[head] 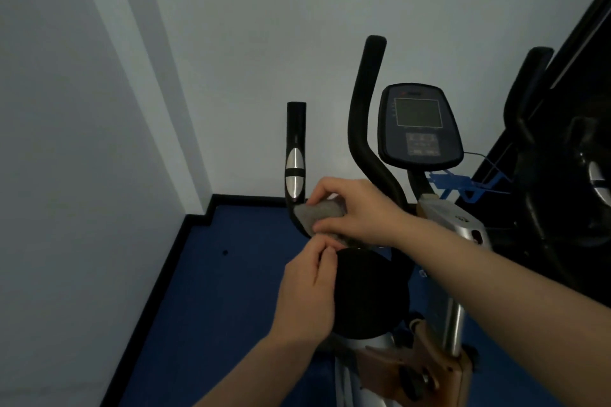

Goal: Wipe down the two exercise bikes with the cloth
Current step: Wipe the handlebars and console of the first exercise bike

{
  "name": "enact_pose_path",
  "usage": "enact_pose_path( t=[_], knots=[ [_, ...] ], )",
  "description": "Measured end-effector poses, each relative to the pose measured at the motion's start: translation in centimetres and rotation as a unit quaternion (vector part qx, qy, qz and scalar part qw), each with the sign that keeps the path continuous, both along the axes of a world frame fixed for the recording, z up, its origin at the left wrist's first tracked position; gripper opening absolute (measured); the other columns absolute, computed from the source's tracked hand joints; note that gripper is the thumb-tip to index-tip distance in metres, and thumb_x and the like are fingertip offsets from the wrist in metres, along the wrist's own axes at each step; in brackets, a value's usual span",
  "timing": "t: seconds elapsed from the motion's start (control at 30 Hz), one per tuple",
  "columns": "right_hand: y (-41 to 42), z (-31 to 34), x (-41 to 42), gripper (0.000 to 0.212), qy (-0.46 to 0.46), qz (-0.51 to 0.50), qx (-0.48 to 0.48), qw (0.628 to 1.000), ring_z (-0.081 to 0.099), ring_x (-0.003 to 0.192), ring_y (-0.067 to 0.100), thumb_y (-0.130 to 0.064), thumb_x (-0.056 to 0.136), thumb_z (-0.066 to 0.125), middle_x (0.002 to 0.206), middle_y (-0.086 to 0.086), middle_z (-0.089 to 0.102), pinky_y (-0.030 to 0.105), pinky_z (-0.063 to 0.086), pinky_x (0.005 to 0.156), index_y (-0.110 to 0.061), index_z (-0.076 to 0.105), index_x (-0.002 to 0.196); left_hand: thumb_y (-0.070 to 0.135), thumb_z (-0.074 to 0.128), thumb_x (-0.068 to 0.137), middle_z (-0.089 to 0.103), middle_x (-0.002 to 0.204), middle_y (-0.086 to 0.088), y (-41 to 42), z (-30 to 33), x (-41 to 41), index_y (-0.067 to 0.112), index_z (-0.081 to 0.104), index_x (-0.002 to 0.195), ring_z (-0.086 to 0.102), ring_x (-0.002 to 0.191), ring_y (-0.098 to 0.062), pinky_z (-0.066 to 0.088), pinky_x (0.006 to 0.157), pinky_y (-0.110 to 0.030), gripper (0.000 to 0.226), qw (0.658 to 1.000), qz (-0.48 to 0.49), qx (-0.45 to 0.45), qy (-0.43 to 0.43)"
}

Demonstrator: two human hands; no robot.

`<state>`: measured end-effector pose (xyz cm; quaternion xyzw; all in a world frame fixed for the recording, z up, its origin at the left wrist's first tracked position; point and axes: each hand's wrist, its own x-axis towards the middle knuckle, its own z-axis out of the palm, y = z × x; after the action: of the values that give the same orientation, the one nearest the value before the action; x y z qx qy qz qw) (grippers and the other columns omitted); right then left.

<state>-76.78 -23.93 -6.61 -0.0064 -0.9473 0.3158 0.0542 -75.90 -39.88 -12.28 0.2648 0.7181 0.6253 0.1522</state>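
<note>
A grey cloth [319, 212] is wrapped over the lower bend of the near exercise bike's left handlebar [295, 155], a black bar with silver pulse pads. My right hand [358, 212] grips the cloth from above, fingers curled over it. My left hand [305, 291] sits just below and pinches the cloth's lower edge. The bike's console [419, 127] with a dark screen stands behind, beside a tall curved black handle [363, 116]. Its black seat [368, 294] lies under my hands. A second bike [562, 175] shows partly at the right edge.
White walls close the corner at left and behind. Blue floor [238, 274] with black skirting lies left of the bike. The silver frame post [454, 307] and a wooden-coloured seat bracket [426, 363] sit lower right. A blue bracket [453, 185] and a thin cable hang behind the console.
</note>
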Motion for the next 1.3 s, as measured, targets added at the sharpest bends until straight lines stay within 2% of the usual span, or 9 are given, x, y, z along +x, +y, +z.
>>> enact_pose_path(
  t=[0.1,0.3,0.53,0.67,0.8,0.97,1.03,1.17,1.3],
  knots=[
    [-0.8,-0.7,-0.6,0.031,0.017,-0.029,-0.087,0.996,0.058,0.078,0.0,-0.024,0.076,0.082,0.09,-0.016,0.06,0.014,0.046,0.068,-0.028,0.058,0.095,0.037,0.039,0.093,0.063,0.077,0.003,-0.2,-0.1,-0.2,0.031,0.061,0.082,0.059,0.073,-0.015,0.048,0.066,-0.039,0.025,1.0,-0.008,0.004,-0.001],
    [-0.2,-0.5,-0.1,0.029,-0.007,-0.03,-0.042,0.999,0.058,0.078,0.0,-0.029,0.078,0.08,0.091,-0.012,0.062,0.016,0.046,0.066,-0.025,0.056,0.093,0.034,0.04,0.094,0.063,0.078,0.001,-0.3,0.1,0.0,0.029,0.062,0.084,0.06,0.075,-0.018,0.048,0.069,-0.044,0.025,1.0,-0.014,0.015,0.011],
    [-1.0,-0.2,-3.7,0.03,0.118,-0.229,-0.252,0.933,0.06,0.087,0.013,-0.028,0.083,0.075,0.095,-0.004,0.06,0.023,0.05,0.073,-0.016,0.053,0.098,0.019,0.056,0.095,0.063,0.079,0.008,-1.4,0.9,-2.2,0.031,0.061,0.085,0.059,0.073,-0.005,0.046,0.064,-0.016,0.016,0.998,0.036,0.021,0.036],
    [-2.6,-0.2,-4.8,0.031,0.112,-0.147,-0.104,0.977,0.056,0.08,0.011,-0.028,0.078,0.078,0.093,-0.003,0.056,0.031,0.048,0.072,-0.021,0.05,0.09,0.011,0.053,0.096,0.062,0.099,0.001,-0.5,1.5,-6.6,0.019,0.059,0.102,0.056,0.086,-0.007,0.04,0.067,-0.007,0.011,0.987,0.156,0.031,-0.012],
    [-2.5,2.0,-7.9,0.025,0.159,-0.203,-0.098,0.961,0.056,0.084,0.016,-0.025,0.087,0.069,0.102,0.002,0.049,0.035,0.051,0.074,-0.018,0.046,0.096,0.019,0.056,0.096,0.054,0.122,0.001,1.1,1.7,-8.5,0.016,0.049,0.131,0.053,0.096,0.001,0.04,0.069,-0.002,0.036,0.99,0.128,-0.005,-0.055],
    [-2.7,-0.8,-6.7,0.025,0.167,-0.17,-0.11,0.965,0.051,0.081,0.0,-0.027,0.085,0.071,0.094,-0.011,0.044,0.017,0.042,0.063,-0.027,0.047,0.092,0.013,0.065,0.089,0.063,0.098,0.022,1.1,1.8,-8.4,0.04,0.056,0.111,0.056,0.088,0.017,0.041,0.067,-0.001,0.036,0.998,0.055,0.003,0.022],
    [-2.7,-0.6,-7.4,0.02,0.198,-0.186,-0.127,0.954,0.054,0.083,0.006,-0.025,0.087,0.07,0.097,-0.007,0.047,0.022,0.047,0.07,-0.022,0.051,0.093,0.016,0.069,0.086,0.065,0.093,0.03,0.6,1.9,-9.0,0.048,0.058,0.104,0.057,0.089,0.016,0.04,0.068,-0.001,0.038,0.998,0.038,-0.024,0.048],
    [-3.5,0.9,-10.1,0.018,0.243,-0.234,-0.153,0.929,0.054,0.095,0.014,-0.02,0.089,0.067,0.109,-0.002,0.045,0.028,0.049,0.08,-0.016,0.052,0.099,0.023,0.08,0.078,0.072,0.098,0.017,-0.5,2.3,-11.0,0.034,0.069,0.106,0.063,0.093,0.003,0.044,0.075,-0.008,0.032,0.997,0.013,-0.066,0.04],
    [-3.4,-1.1,-9.3,0.02,0.24,-0.229,-0.164,0.929,0.051,0.083,-0.005,-0.019,0.087,0.069,0.104,-0.004,0.044,0.003,0.039,0.07,-0.021,0.05,0.093,0.014,0.082,0.073,0.075,0.094,0.012,-0.6,1.8,-11.7,0.029,0.072,0.101,0.067,0.092,-0.001,0.045,0.078,-0.011,0.034,1.0,-0.017,-0.02,0.007]
  ],
)
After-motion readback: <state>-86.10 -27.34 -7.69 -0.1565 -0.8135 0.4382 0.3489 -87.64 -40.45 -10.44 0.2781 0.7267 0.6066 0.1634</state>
